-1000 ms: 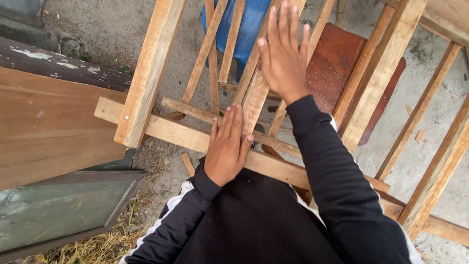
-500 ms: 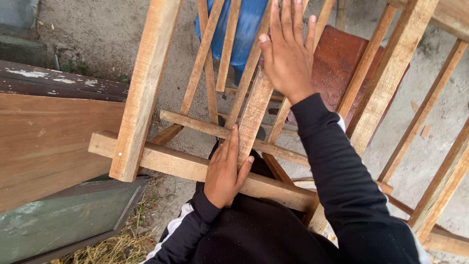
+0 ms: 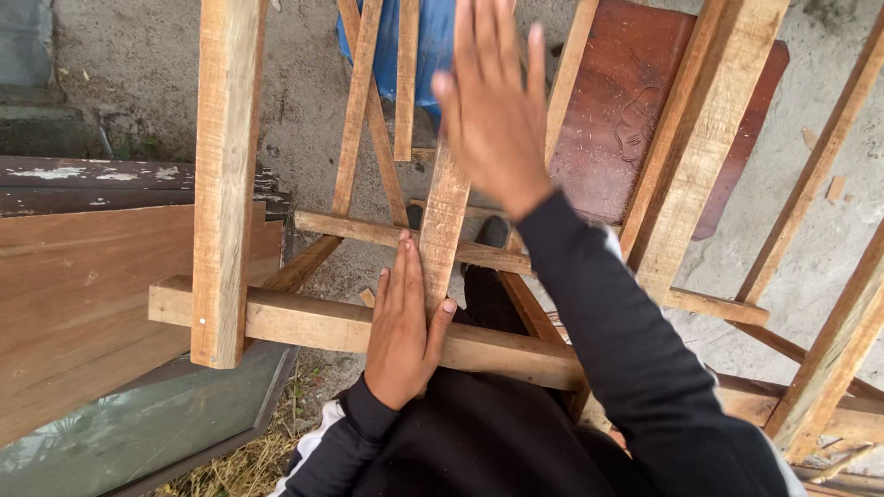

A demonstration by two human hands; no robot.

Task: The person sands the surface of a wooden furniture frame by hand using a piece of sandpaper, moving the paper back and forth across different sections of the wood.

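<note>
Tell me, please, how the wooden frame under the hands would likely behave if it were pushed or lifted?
The wooden frame looks stiff: thick sawn beams joined crosswise. It is probably heavy and awkward to lift, spanning the whole view. Its rough grain under the left hand likely grips rather than slips; the right hand lies further up.

gaps: open between slats (image 3: 405, 83) | blocked: crossbeam (image 3: 304, 322), post (image 3: 224, 175)

My view swung toward three o'clock, so the wooden frame (image 3: 442, 248) slid toward nine. My left hand (image 3: 402, 327) crept toward twelve o'clock along the upright slat (image 3: 444, 221), thumb hooking its edge. My right hand (image 3: 493, 106) rose toward twelve, fingertips leaving view.
</note>
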